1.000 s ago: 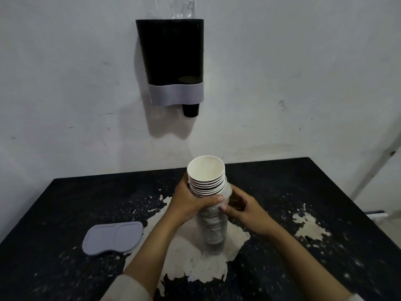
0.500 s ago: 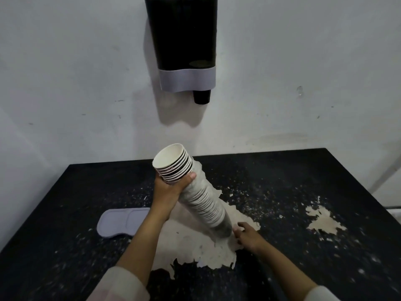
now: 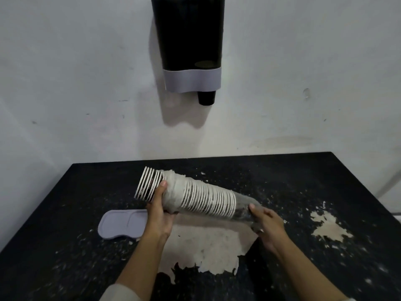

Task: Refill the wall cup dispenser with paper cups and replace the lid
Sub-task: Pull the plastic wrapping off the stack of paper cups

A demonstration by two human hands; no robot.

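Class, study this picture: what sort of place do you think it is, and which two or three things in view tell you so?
Probably a plain utility or drinks corner, though it is hard to be sure. A cup dispenser hangs on a bare scuffed white wall, and beneath it stands a worn black table with peeling paint, where a sleeve of paper cups is being handled.

We see a long stack of white-rimmed paper cups (image 3: 195,197), matt and ribbed by their rolled rims, wrapped in a thin, clear, crinkled plastic sleeve (image 3: 243,210) that looks glossy. The black tabletop (image 3: 303,181) is matt and rough, its coating flaked away to bare, pale, chalky patches (image 3: 208,246). The lilac-grey flat plastic lid (image 3: 121,223) looks smooth and matt. The wall dispenser's dark body (image 3: 188,31) seems smooth, glossy plastic above a matt grey band (image 3: 192,80). The white wall (image 3: 65,83) is matt, slightly uneven plaster.
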